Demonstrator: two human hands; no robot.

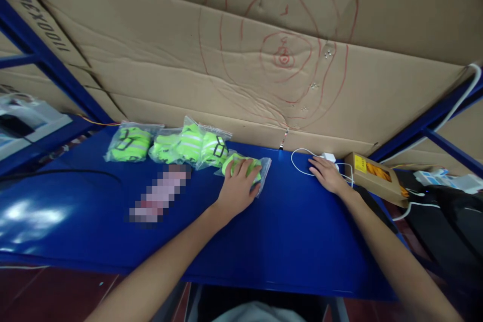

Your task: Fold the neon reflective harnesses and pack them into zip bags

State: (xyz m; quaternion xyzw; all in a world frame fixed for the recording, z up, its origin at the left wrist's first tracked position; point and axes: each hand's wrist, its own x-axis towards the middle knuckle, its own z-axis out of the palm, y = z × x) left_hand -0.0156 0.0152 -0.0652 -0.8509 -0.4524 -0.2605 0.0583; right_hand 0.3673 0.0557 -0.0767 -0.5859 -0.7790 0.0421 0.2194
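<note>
My left hand (238, 188) rests with spread fingers on a clear bag holding a bright yellow-green item (234, 161); whether the fingers grip it is hard to see. To its left, more bagged yellow-green bundles (190, 145) with grey stripes lie against the cardboard, and another such bag (131, 145) is farther left. My right hand (327, 175) lies on the blue table (287, 241), fingers apart, beside a white charger (328, 157) and its looped white cable (295, 165).
Cardboard (169, 50) with red drawn rings stands behind the table. A pixelated pink object (160, 193) lies left of centre. An open brown box (373, 176) with orange contents and a black bag (445, 226) are at the right. Blue frame bars (430, 110) flank the table.
</note>
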